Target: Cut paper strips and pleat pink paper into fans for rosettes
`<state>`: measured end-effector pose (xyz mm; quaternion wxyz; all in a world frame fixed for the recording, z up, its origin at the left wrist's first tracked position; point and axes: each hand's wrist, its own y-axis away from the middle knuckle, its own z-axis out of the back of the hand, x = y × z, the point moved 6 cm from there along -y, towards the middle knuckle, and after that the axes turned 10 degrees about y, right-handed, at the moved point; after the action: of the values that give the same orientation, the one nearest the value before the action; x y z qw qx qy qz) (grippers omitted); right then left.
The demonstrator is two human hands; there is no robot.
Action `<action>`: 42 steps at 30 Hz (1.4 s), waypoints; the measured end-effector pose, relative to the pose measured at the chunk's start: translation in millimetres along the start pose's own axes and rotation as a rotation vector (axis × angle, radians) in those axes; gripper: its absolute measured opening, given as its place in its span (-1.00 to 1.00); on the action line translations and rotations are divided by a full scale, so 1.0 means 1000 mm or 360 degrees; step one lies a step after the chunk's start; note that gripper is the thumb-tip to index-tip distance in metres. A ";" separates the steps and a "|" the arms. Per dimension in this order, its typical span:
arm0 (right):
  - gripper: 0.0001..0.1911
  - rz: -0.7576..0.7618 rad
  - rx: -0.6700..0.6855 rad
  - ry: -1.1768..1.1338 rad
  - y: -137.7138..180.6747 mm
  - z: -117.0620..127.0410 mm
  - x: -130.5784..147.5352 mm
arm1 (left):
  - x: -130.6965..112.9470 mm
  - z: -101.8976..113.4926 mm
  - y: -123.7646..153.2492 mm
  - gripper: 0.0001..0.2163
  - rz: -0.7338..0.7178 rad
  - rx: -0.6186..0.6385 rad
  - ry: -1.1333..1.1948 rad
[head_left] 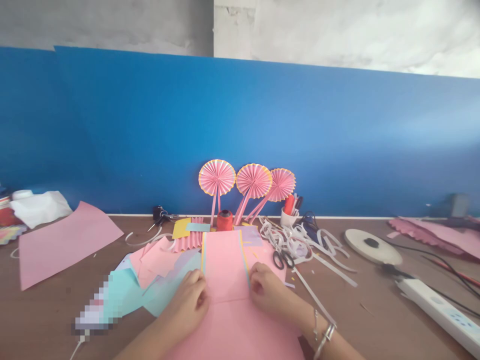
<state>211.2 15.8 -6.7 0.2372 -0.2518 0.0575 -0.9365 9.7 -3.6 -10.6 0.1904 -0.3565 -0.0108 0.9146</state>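
A sheet of pink paper (224, 265) with yellow and light-blue strips along its side edges lies in front of me. Its left edge is pinched by my left hand (193, 295), whose fingers are curled. On the opposite edge, my right hand (268, 289) is closed the same way, with bracelets on the wrist. Between my hands a crease or paper edge runs across, and a larger pink sheet (232, 332) spreads below it toward me. Black-handled scissors (283, 260) lie just beyond my right hand.
Pleated pink paper fans (217, 178) on strips lean against the blue panel (150, 125). Tangled white strips (300, 240), a cup (288, 218) of tools and a red spool (224, 221) stand behind. Coloured scraps (157, 260) lie left; a power strip (438, 305) lies right.
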 end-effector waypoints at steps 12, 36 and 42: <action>-0.61 0.0211 0.0120 0.0419 0.004 0.001 0.024 | -0.021 -0.014 0.010 -0.44 -0.0581 0.0167 -0.0373; -0.87 0.0463 0.0484 0.0953 0.011 0.004 0.039 | -0.016 -0.001 0.020 -0.74 -0.0581 -0.0024 -0.0649; -0.86 0.0449 0.0328 0.0986 0.008 0.007 0.041 | -0.010 0.001 0.017 -0.75 -0.0277 0.0066 -0.0722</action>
<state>187.0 -10.5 16.1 0.3596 0.0799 0.0659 -0.9274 9.9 -22.7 -6.1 0.2684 -0.1356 -0.0650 0.9515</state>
